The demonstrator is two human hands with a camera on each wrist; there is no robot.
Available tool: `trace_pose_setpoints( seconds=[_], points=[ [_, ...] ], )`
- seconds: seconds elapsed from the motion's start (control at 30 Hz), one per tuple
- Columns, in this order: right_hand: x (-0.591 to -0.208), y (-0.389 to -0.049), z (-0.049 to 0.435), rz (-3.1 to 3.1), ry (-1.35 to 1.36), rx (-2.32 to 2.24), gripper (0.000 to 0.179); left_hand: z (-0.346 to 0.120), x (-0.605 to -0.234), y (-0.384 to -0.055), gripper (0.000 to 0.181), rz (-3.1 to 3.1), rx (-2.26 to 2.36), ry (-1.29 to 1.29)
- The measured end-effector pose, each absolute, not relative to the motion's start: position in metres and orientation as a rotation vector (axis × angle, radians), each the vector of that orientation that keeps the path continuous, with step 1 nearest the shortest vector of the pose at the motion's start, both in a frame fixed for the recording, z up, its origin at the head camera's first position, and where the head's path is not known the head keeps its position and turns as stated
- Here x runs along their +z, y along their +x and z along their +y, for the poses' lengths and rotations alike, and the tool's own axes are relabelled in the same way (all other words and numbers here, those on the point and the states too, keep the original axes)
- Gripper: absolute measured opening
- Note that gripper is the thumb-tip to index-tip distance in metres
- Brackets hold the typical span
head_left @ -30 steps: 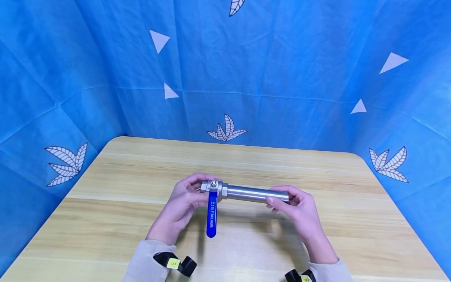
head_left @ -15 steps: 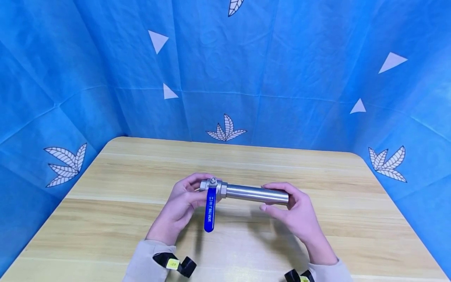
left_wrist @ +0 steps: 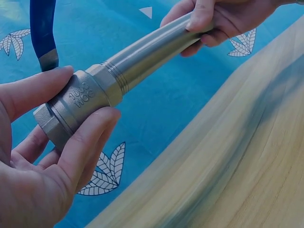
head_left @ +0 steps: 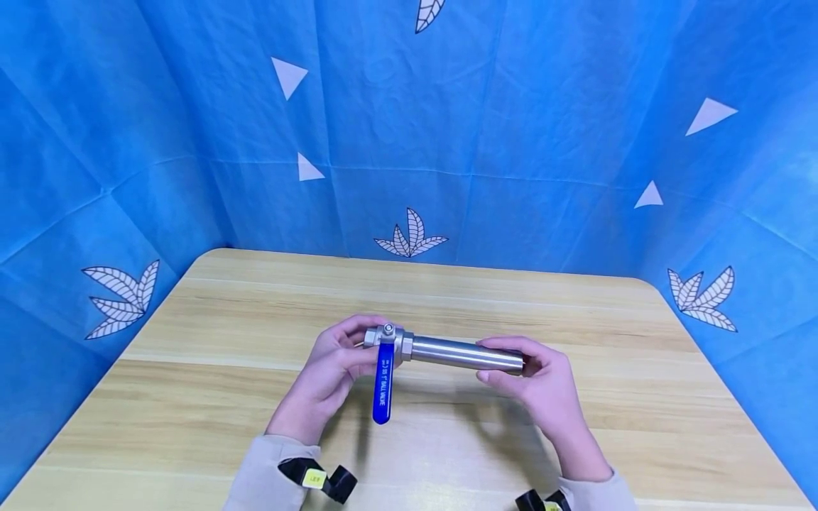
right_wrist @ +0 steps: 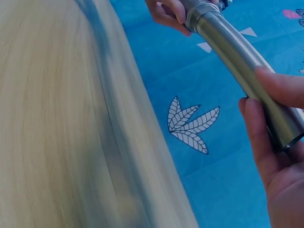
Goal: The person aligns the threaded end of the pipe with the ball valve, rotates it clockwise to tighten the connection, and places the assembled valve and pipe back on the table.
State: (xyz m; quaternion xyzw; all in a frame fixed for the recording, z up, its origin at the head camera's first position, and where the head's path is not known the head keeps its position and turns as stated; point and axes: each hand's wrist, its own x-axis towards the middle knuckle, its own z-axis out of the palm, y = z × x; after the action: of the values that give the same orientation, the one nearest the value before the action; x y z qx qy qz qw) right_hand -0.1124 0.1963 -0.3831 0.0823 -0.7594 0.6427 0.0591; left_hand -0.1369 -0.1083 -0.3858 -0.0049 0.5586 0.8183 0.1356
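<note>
At the lower centre of the head view, the left hand [head_left: 326, 372] is reaching in from the lower left, its thumb and fingers gripping the ball valve [left_wrist: 81, 102]. The right hand [head_left: 546, 380] is coming in from the lower right, thumb and fingers pinching the steel pipe [head_left: 450, 351] near its free end. The pipe is extending rightward from the valve, tilting slightly down, and both are being held above a wood-grain table [head_left: 255, 298], where shadows are falling.

Blue cloth [head_left: 543, 106] is hanging behind and at both sides, showing white triangles and leaf prints [head_left: 412, 238]. The valve's blue lever [head_left: 383, 387] is pointing toward the bottom edge, covering part of the left thumb. Black wrist cameras [head_left: 341, 485] are sitting by the pale sleeves [head_left: 265, 475] along the bottom edge.
</note>
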Motion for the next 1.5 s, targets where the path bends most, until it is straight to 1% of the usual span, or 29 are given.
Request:
trace_pose_setpoints(
  seconds=[0.2, 0.37, 0.47, 0.57, 0.67, 0.77, 0.83, 0.97, 1.1, 1.23, 1.5],
  points=[
    [-0.3841, -0.1144, 0.1994, -2.313, 0.141, 2.083, 0.042, -0.1076, -0.3855, -0.1372, 0.041, 1.605, 2.375, -0.012],
    [-0.3885, -0.1172, 0.2013, -2.265, 0.166, 2.205, 0.03, -0.1084, -0.3861, -0.1368, 0.039, 1.611, 2.369, 0.024],
    [-0.3898, -0.1185, 0.2016, -2.258, 0.182, 2.24, 0.026, -0.1087, -0.3866, -0.1366, 0.038, 1.611, 2.369, 0.041],
    [-0.3899, -0.1191, 0.2008, -2.276, 0.174, 2.236, 0.028, -0.1085, -0.3868, -0.1365, 0.039, 1.616, 2.371, 0.035],
    [-0.3897, -0.1186, 0.1998, -2.302, 0.183, 2.2, 0.038, -0.108, -0.3868, -0.1365, 0.04, 1.615, 2.377, 0.007],
    [-0.3895, -0.1179, 0.1988, -2.301, 0.296, 2.107, 0.052, -0.1081, -0.3865, -0.1366, 0.04, 1.6, 2.393, -0.012],
    [-0.3897, -0.1179, 0.1983, -2.275, 0.404, 2.027, 0.058, -0.1086, -0.3865, -0.137, 0.04, 1.587, 2.403, -0.012],
    [-0.3904, -0.1185, 0.197, -2.147, 0.582, 1.93, 0.053, -0.1091, -0.3863, -0.1374, 0.041, 1.55, 2.424, -0.026],
    [-0.3912, -0.1186, 0.1956, -2.011, 0.66, 1.942, 0.046, -0.109, -0.3852, -0.1372, 0.043, 1.527, 2.435, -0.045],
    [-0.3889, -0.1178, 0.1955, -1.985, 0.627, 1.979, 0.046, -0.1095, -0.384, -0.1371, 0.044, 1.534, 2.428, -0.036],
    [-0.3888, -0.1166, 0.1993, -2.128, 0.414, 2.058, 0.044, -0.113, -0.3857, -0.1376, 0.041, 1.671, 2.342, 0.034]
  ],
)
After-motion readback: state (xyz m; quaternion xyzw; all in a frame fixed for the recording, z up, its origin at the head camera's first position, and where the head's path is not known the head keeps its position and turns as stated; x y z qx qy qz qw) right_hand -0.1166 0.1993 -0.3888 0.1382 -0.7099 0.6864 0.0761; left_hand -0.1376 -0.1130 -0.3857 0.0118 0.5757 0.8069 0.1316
